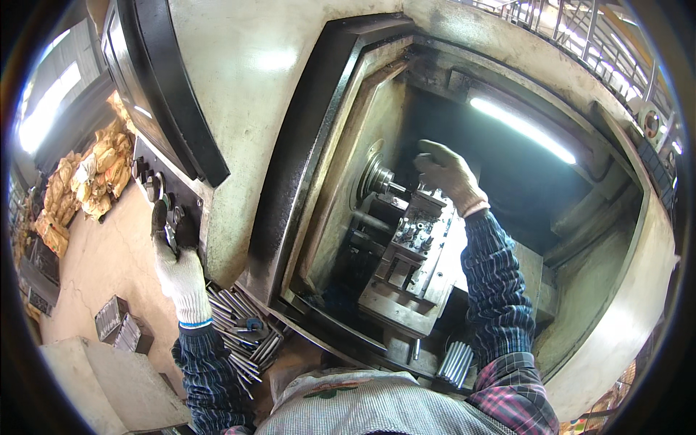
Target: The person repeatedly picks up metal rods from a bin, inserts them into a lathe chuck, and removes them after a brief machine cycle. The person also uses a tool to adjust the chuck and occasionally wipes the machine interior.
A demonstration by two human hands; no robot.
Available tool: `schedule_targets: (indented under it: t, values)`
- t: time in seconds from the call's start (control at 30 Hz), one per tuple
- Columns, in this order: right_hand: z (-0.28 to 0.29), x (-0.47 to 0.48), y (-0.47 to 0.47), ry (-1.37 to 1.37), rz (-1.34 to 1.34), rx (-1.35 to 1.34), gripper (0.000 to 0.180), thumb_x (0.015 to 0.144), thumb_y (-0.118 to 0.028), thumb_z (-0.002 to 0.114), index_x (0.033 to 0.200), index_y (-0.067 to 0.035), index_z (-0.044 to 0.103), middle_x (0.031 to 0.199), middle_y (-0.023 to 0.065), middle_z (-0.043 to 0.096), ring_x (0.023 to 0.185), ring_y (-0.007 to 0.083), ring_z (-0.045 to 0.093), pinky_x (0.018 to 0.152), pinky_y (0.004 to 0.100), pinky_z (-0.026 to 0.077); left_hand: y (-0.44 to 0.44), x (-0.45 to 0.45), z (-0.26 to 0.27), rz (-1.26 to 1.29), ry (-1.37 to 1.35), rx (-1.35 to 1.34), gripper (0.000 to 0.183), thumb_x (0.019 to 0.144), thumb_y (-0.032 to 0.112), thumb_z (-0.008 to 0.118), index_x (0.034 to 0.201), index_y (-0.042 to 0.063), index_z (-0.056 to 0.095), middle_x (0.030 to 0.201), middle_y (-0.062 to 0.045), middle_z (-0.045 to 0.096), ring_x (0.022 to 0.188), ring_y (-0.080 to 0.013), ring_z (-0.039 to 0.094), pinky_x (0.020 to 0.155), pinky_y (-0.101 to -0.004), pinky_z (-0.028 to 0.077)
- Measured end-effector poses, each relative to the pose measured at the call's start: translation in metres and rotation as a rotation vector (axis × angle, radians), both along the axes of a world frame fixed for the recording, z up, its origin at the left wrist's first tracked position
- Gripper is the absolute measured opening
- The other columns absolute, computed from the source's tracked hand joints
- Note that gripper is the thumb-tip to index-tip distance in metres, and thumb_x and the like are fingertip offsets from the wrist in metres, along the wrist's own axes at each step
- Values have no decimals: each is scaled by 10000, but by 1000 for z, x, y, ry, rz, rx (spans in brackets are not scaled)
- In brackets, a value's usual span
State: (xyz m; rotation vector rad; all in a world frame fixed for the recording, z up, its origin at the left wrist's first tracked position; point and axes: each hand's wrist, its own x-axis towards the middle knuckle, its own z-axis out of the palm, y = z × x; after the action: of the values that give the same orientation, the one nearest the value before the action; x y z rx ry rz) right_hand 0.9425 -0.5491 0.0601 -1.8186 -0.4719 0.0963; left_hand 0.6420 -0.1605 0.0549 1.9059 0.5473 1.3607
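My left hand (pixel 181 277), in a white knit glove with dark fingertips, is at the control panel (pixel 202 204) of a CNC lathe. Its thumb and fingers lie around a small metal part (pixel 171 234); whether they grip it is unclear. My right hand (pixel 448 174), in a soiled knit glove, is inside the machine over the tool slide (pixel 408 304), with its fingers partly spread and nothing visible in them. Left of it, the spindle collet (pixel 380 179) has a short metal bar (pixel 399 190) sticking out. Bolted tool holders (pixel 416 234) sit on the slide.
Metal rods (pixel 236 321) lie piled below the panel, with a blue-handled tool (pixel 253 324) on them. A bundle of rods (pixel 455 363) rests at the machine's front sill. Boxes of parts (pixel 124 326) and stacked sacks (pixel 98 168) are on the floor. A door frame (pixel 304 141) surrounds the opening.
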Motion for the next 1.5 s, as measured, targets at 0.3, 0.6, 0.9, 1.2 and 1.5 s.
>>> schedule_targets:
  t: [0.3, 0.6, 0.9, 1.2, 1.5]
  values:
    - [-141, 32, -94, -48, -515, -689, 461, 986, -413, 607, 1361, -151, 662, 1391, 186, 647, 1271, 355, 630, 1093, 430, 480, 7, -4, -4, 97, 79, 78, 419, 1043, 115, 625, 1459, 92, 581, 1405, -112, 664, 1262, -202, 631, 1072, -311, 461]
    - [-151, 39, -75, -111, -373, -1062, 371, 993, -390, 574, 1238, -148, 714, 1299, 191, 689, 1235, 367, 646, 1053, 461, 502, 22, -2, -12, 114, 117, 94, 388, 1068, 217, 603, 1444, 125, 593, 1268, -121, 734, 1126, -206, 693, 946, -314, 522]
    - [-149, -1, -77, -243, -157, -1052, 340, 999, -351, 596, 1154, -79, 729, 1212, 228, 691, 1181, 399, 649, 1030, 452, 510, 4, -8, 3, 224, 280, 122, 444, 1038, 225, 575, 1482, 245, 570, 1192, -173, 746, 1055, -316, 736, 868, -391, 563]
    - [-173, -88, -65, -139, -204, -956, 362, 978, -408, 637, 1193, -133, 731, 1462, 189, 575, 1325, 417, 555, 1122, 468, 454, -34, -42, 17, -116, 267, -293, 467, 1014, 301, 667, 1445, 130, 603, 1153, -127, 752, 1018, -188, 703, 901, -301, 525]
    - [-173, -195, -29, -149, -272, -967, 278, 942, -324, 648, 1118, -127, 732, 1414, 175, 595, 1260, 414, 584, 1057, 483, 496, -60, -187, -37, -294, 91, -387, 452, 1012, 94, 686, 1438, -3, 572, 1297, -72, 688, 1111, -96, 625, 938, -239, 497]
